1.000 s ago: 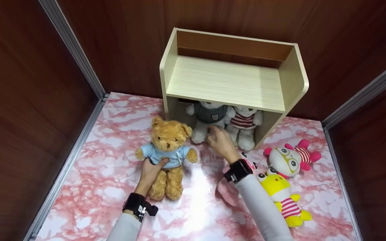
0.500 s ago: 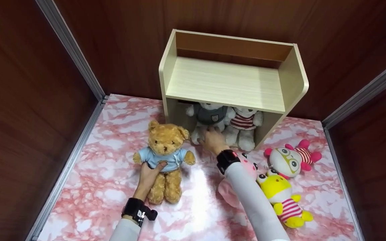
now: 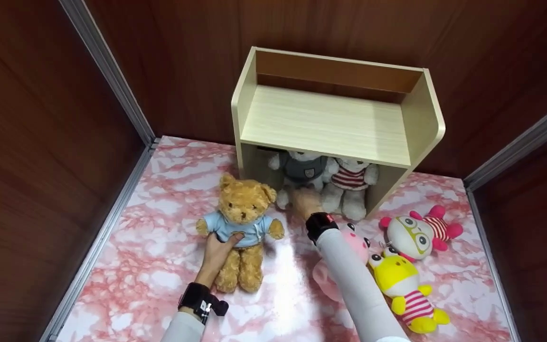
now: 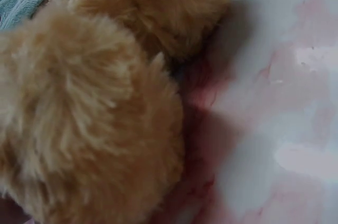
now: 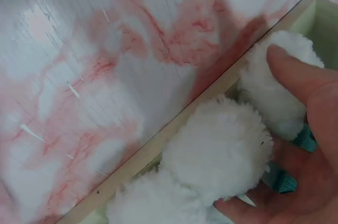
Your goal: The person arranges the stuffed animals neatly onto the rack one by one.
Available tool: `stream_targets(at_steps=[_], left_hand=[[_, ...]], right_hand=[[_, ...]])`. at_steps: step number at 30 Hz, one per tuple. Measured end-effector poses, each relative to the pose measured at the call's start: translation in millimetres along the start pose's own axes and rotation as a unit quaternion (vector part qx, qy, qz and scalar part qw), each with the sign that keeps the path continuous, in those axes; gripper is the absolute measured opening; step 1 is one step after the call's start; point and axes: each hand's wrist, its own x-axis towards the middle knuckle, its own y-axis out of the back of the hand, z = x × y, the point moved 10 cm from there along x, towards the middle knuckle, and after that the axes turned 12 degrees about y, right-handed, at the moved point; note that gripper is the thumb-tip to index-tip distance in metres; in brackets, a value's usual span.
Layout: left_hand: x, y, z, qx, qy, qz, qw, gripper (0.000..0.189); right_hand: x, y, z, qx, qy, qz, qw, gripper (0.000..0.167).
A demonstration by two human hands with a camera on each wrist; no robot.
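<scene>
A brown teddy bear in a light blue hoodie sits upright on the marbled surface, left of the shelf opening. My left hand grips its lower body, thumb across the belly; in the left wrist view only its furry legs and some blue cloth show. Under the shelf board sits a white teddy bear in a dark grey shirt. My right hand is at its legs, thumb on one white leg, fingers curled by the other. Beside it sits a white teddy bear in a red striped top.
The pale wooden shelf stands against the back wall, its board above the seated bears. On the right lie a pink plush partly under my right arm, a yellow frog-like plush and a white-and-pink plush with glasses.
My right hand has shifted slightly left and lower at the grey-shirted bear's legs. The left hand still grips the brown bear, which stays almost in place. The head view tilts slightly.
</scene>
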Motion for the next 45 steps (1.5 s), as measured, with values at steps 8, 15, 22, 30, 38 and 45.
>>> stream_targets(at_steps=[8,15,22,30,38,45], left_hand=[[11.7,-28.5,19.5,0.016,-0.003,-0.002,0.9999,0.057],[29.1,-62.4,42.7,0.047,0.01,-0.015,0.9987,0.055],[55.5,-87.1,75.5,0.026,-0.012,-0.018,0.9994,0.057],[78.9,-104.7,96.0,-0.01,-0.048,-0.026,0.9985,0.04],[97.1,-109.4,100.4,0.11,-0.043,0.012,0.993,0.035],[113.4,-113.7,121.0,0.201,-0.05,0.081,0.9749,0.043]], right_hand=[[-9.2,-1.4,17.4,0.002,-0.035,0.055,0.9979,0.04],[-19.4,1.1,17.2,0.032,-0.021,0.121,0.9919,0.018],[-29.4,3.1,21.8,0.109,-0.031,0.154,0.9816,0.028],[-20.7,-1.3,18.6,0.019,-0.012,0.132,0.991,0.026],[-24.2,-10.1,24.0,0.03,-0.056,0.098,0.9931,0.031],[-20.8,-2.9,25.3,0.041,-0.052,0.105,0.9923,0.035]])
